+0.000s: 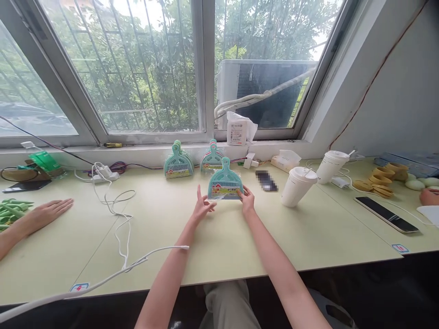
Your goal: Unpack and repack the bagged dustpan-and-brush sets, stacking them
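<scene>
A small teal dustpan-and-brush set (225,183) in clear plastic wrap, with a printed label across its front, stands upright with its handle pointing up. My right hand (247,199) grips its lower right corner between thumb and fingers. Close to the lower left corner is my left hand (202,208), open, index finger raised and the others spread; whether it touches the wrap I cannot tell. Behind stand two groups of similar sets: a green stack of dustpans (178,160) at the left and a second stack (211,157), partly hidden by the held set.
White cups (297,187) and a phone (265,181) are to the right. A white cable (128,224) winds across the left of the table (226,256). Another person's hand (51,212) rests at far left beside green pods (13,212). Tape rolls (380,176) lie far right.
</scene>
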Demonstrator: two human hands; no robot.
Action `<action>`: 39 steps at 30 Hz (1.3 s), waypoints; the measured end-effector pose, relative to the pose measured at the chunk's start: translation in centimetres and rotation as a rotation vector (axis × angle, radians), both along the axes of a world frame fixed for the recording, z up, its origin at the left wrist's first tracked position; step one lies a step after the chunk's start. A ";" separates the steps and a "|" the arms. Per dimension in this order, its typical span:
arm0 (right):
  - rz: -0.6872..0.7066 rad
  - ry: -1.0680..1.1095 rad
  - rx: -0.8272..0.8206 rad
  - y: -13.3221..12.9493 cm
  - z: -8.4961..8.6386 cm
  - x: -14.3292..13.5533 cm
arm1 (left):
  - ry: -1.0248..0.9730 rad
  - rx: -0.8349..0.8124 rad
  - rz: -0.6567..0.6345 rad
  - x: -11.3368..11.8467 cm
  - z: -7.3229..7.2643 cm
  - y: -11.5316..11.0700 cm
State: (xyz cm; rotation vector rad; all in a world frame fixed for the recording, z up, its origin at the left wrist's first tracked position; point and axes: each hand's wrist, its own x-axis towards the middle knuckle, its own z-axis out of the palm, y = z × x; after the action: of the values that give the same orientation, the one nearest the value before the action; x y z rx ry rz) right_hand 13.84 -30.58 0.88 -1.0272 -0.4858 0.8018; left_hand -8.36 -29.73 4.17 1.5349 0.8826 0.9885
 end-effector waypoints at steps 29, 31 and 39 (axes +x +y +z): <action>0.053 -0.382 0.068 1.1 -0.3 -1.6 | 0.332 0.448 0.543 -0.1 -2.4 3.3; 0.008 -0.424 0.043 2.5 -0.5 -2.0 | 0.384 0.410 0.527 -0.1 -2.1 5.1; 0.139 -0.862 0.133 10.1 -1.1 -1.2 | 0.474 0.387 0.550 1.4 -1.4 13.6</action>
State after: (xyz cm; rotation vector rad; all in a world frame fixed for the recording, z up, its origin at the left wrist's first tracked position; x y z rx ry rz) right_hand 12.68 -20.47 -0.27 -1.1967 -1.3373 0.4022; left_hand -7.00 -16.11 2.80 1.9489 1.5772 1.2573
